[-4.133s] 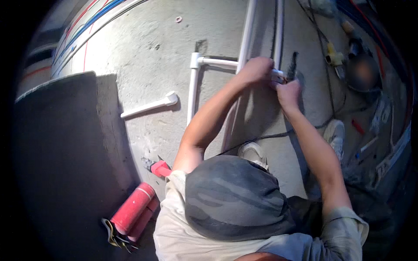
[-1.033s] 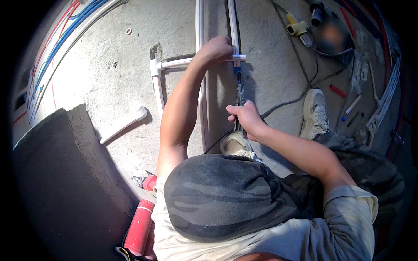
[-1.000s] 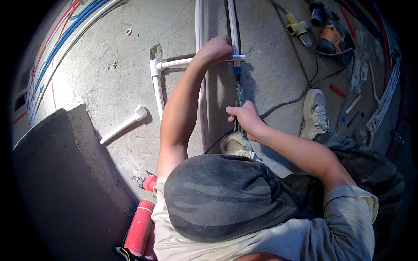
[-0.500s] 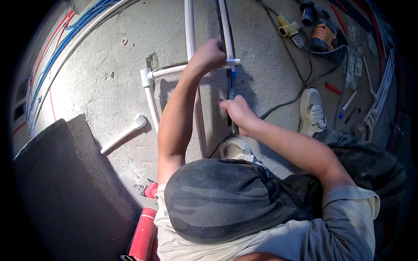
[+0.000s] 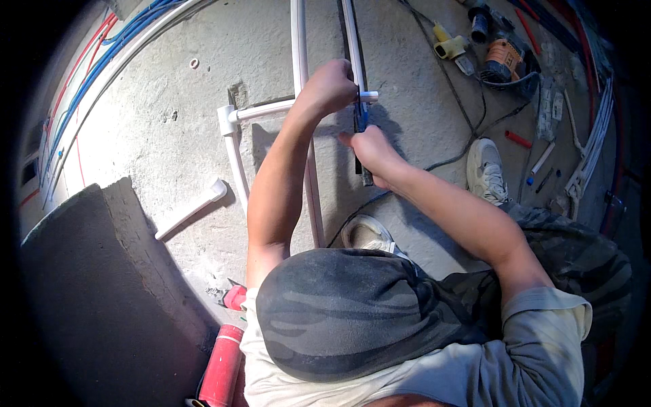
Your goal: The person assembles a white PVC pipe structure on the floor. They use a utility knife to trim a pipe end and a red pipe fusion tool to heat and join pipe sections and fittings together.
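My left hand [image 5: 332, 87] is closed round a white plastic pipe [image 5: 268, 109] that runs crosswise above the floor. The pipe's left end sits in a white elbow fitting [image 5: 228, 120]; its short right end sticks out past my fist. My right hand [image 5: 373, 152] grips a long, narrow dark hand tool [image 5: 367, 178] with a blue part [image 5: 364, 121]. Its far end meets the pipe just right of my left hand. My fingers hide much of the tool, so its exact kind cannot be told. Two long white pipes [image 5: 299, 41] run lengthwise beneath.
A loose white pipe with a fitting [image 5: 190, 210] lies left. An orange and black power tool [image 5: 503, 57], a yellow-handled tool [image 5: 449, 45] and dark cable [image 5: 468, 146] lie right. A red cylinder [image 5: 222, 363] stands lower left, by a dark curved panel [image 5: 102, 292]. Blue hoses [image 5: 112, 57] line the far left.
My right hand and the tool have moved away from me, nearer to the crosswise pipe. My left hand has shifted slightly right, still round the pipe.
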Demonstrator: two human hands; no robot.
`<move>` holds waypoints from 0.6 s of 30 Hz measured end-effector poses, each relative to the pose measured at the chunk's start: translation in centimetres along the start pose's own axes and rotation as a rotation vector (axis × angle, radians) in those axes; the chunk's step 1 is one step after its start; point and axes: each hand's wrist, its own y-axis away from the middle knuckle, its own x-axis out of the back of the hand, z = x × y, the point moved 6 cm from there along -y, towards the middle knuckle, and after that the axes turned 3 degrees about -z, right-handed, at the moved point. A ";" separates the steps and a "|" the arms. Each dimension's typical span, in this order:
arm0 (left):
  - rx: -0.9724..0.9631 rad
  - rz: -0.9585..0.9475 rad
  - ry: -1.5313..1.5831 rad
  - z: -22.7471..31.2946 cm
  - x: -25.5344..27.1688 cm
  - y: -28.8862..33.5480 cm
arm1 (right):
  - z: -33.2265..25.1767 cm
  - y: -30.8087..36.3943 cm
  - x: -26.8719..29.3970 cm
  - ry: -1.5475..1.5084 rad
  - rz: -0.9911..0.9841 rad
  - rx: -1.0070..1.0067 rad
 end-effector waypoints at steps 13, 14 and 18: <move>0.010 -0.006 -0.048 0.1 -0.4 0.0 | -1.9 2.8 0.4 0.170 0.198 0.013; -0.020 -0.015 -0.052 0.2 -0.5 -0.1 | -1.7 2.7 0.4 0.178 0.234 0.041; -0.024 0.024 -0.056 0.3 -0.3 -0.1 | -0.8 2.4 0.5 0.139 0.277 0.087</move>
